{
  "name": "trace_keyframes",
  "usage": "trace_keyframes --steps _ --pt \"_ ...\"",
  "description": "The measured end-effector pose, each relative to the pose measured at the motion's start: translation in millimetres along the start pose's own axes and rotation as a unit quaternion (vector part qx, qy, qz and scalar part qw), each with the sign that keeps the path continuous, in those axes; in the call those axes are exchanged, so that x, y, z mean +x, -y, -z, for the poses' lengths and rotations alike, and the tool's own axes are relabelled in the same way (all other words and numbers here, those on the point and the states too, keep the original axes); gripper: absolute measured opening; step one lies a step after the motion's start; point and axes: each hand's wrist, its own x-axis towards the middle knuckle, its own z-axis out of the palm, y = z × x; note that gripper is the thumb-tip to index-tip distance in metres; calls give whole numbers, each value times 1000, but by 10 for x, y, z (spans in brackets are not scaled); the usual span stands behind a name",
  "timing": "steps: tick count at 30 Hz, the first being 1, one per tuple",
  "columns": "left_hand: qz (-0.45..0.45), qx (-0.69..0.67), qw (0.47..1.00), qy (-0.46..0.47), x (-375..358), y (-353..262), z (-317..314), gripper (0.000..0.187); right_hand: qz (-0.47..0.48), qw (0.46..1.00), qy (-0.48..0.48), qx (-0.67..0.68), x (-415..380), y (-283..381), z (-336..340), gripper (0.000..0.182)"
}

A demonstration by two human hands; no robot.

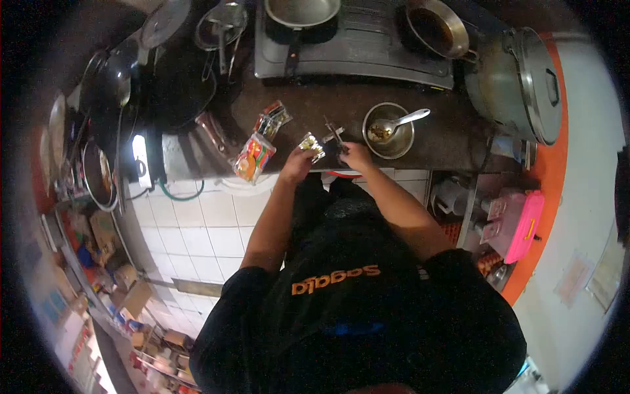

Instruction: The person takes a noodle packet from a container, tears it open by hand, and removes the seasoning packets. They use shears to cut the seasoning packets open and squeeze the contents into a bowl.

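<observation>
I stand at the dark table point(446, 141), with the stove point(367, 49) at its far edge carrying one black pot point(302, 16) and one pan point(436, 26). A big steel pot with its lid on point(522, 82) sits to my right of the stove. Nearer me is one steel bowl point(388, 130) with one spoon point(403, 121) resting in it.

To my left on the table lie two packets: a larger bright noodle packet point(254, 157) and a darker one point(272, 119) just beyond it.

My left hand point(296, 164) is closed around a small shiny sachet point(311, 144), pinching it by its lower edge so it stands up near the table's front. My right hand point(356, 156) is wrapped around the handles of one pair of scissors point(335, 134), blades pointing away from me, just beside the sachet.

To do this cut well, I judge I should hold the sachet taut and upright, keep my fingers low and clear of the blades, and snip only across the top corner so the contents stay inside. Keeping it near the bowl would save spills. Whether the blades are touching the sachet I cannot tell; it is too small here.
</observation>
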Motion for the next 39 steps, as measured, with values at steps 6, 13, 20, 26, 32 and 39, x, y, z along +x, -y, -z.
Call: trace_keyframes --steps 6,13,20,26,32,39 --pt "37 42 998 13 -61 -423 63 27 0 990 -55 -127 -186 -24 -432 25" --pt "58 57 996 21 -48 -562 -238 36 -76 854 -511 -64 -185 241 981 28" --pt "33 79 996 -15 -81 -291 -699 35 -122 905 -303 273 230 -499 2095 30" --pt "-33 73 995 -56 -54 108 -1151 35 -37 940 -266 212 65 -643 2216 25" --pt "4 42 996 -83 47 518 -1374 48 -2 827 -305 472 -569 -1270 2649 18" --pt "12 74 994 -86 425 778 -1591 27 26 719 -353 598 -943 -2211 2387 23"
